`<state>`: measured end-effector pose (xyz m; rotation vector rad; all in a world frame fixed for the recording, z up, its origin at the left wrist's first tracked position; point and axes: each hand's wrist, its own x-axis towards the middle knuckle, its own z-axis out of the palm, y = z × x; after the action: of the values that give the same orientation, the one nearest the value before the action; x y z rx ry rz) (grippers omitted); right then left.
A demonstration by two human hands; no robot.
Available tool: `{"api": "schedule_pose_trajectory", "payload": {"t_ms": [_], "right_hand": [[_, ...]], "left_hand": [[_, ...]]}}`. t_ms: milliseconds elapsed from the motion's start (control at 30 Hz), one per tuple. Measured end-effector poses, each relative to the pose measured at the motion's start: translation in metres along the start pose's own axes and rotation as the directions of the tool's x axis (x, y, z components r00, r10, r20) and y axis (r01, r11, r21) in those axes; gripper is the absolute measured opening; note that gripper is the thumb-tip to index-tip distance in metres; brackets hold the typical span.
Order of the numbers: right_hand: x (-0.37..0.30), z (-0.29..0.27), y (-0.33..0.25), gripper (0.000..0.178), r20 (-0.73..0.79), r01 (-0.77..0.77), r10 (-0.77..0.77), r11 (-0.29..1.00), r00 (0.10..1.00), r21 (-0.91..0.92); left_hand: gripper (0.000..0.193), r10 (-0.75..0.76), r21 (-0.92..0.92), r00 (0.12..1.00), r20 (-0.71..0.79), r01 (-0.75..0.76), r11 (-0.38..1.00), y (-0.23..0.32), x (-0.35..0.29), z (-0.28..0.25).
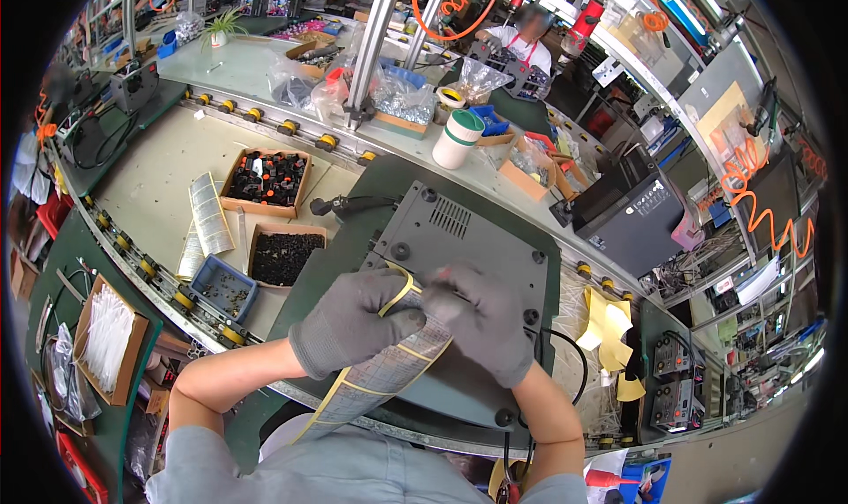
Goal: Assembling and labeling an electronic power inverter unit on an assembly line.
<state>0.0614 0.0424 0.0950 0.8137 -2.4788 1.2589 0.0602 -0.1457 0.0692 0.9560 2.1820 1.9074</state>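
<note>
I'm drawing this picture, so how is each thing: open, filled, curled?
Label sheet: curled, held
Left hand: gloved, gripping the label sheet
Right hand: gloved, blurred
Grey casing: flat, feet up
Black-orange parts box: open, filled
Black parts box: open
Blue tray: open, partly filled

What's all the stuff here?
Printed label sheet: 1, yellow-edged, front centre
Footed casing: 1, grey, centre
Loose printed sheets: at least 2, pale, left
Parts boxes: 2, brown, left
Parts tray: 1, blue, left
Box of white strips: 1, brown, far left
Lidded tub: 1, white-green, top centre
Computer-style case: 1, black, right
Paper pieces: several, yellow, right
Coiled hoses: several, orange, top and right
Potted plant: 1, green, top left
Co-workers: 2+, blue/white tops, back
Left hand, right hand: 2, grey-gloved, at label sheet
</note>
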Motion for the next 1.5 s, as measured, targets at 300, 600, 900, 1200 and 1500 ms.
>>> {"api": "schedule_pose_trajectory", "payload": {"t_ms": [300, 600, 900, 1200, 1500], "right_hand": [[-0.008, 0.007, 0.016, 0.011, -0.039, 0.067, -0.075, 0.984, 0.996, -0.164], [-0.005, -0.004, 0.013, 0.019, 0.068, -0.269, 0.263, 0.891, 0.962, 0.366], [0.001, -0.024, 0.041, 0.024, -0.281, -0.393, 0.502, 0.844, 0.818, 0.364], [0.016, -0.048, 0.053, 0.026, -0.457, -0.204, 0.226, 0.974, 0.860, 0.097], [0.040, -0.030, 0.046, 0.048, 0.048, 0.507, -0.532, 0.771, 0.846, -0.386]], "left_hand": [[0.022, -0.133, -0.167, 0.990, 0.055, 0.141, 0.976, -0.008, 0.003, 0.005], [0.021, -0.167, -0.119, 0.982, 0.089, 0.177, 0.977, -0.015, 0.003, -0.002], [0.050, -0.097, -0.076, 0.995, 0.002, 0.097, 0.992, -0.021, -0.003, -0.002], [0.053, -0.243, -0.288, 0.832, 0.499, 0.423, 0.859, -0.026, 0.013, -0.017], [0.087, -0.401, -0.568, 0.693, 0.599, 0.721, 0.398, -0.040, 0.037, -0.004]]}}
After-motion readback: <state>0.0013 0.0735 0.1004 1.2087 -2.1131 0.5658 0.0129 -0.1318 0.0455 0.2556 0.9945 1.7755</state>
